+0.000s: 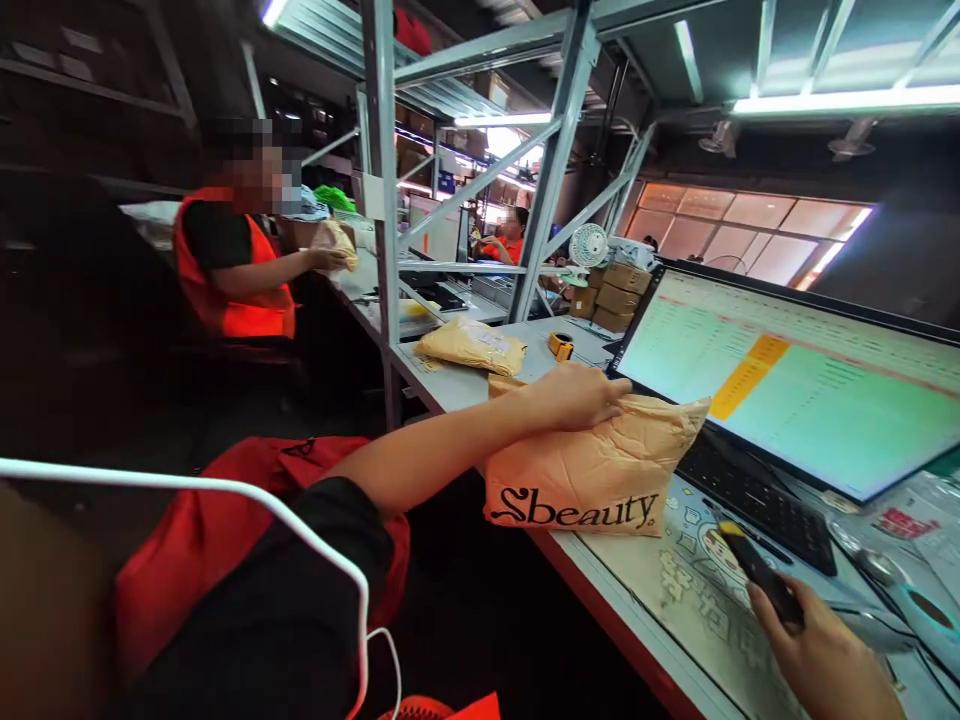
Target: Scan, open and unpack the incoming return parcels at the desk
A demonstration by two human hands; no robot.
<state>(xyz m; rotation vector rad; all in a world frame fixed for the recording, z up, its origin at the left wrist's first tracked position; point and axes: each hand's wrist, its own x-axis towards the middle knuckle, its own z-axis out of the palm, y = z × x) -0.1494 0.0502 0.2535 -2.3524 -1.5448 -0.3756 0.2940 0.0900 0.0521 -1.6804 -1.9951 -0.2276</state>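
Head camera view: the left hand [570, 397] lies across the top of a tan mailer bag [574, 475] printed "Sbeauty", its fingers bent over the upper edge and holding it. The bag stands on its lower side at the near edge of the surface [444, 392], lettering towards the camera, its right corner in front of the monitor [795, 370]. The right hand [821, 640] has its fingers closed around a black-and-yellow utility knife [759, 572], its tip angled towards the bag but apart from it. The knife is above a cartoon-printed desk mat [694, 590], just beside the black keyboard [757, 490].

Behind the bag, a second tan mailer [472, 347] lies flat, with a yellow roll [560, 346] to its right. Farther back, brown cardboard boxes [619, 295] are stacked near a small fan [589, 246]. At left, a seated co-worker in an orange vest [274, 312] holds another tan package [335, 243].
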